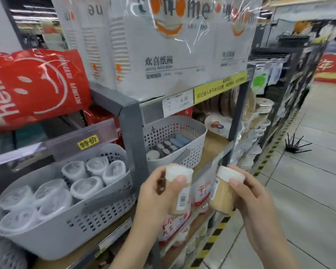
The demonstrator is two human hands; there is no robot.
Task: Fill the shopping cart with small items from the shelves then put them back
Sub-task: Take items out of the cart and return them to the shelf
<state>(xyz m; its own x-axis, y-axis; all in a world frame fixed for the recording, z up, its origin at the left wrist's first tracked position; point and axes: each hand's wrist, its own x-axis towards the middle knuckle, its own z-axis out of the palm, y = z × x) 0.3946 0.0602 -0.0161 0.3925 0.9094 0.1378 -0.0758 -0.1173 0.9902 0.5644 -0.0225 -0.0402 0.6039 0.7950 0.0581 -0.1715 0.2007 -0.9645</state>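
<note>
I hold two white-capped jars before the shelves.
Left hand grips the left jar and right hand grips the right jar, both near upright, caps up, tops tilted slightly apart.

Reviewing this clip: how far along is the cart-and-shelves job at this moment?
Done: cannot tell; no cart shows in this view. In hand: the left hand grips one white-capped jar and the right hand another jar, both held in front of the shelf, beside the grey baskets. Left: both jars are not yet set down anywhere, whether headed to cart or shelf.
</note>
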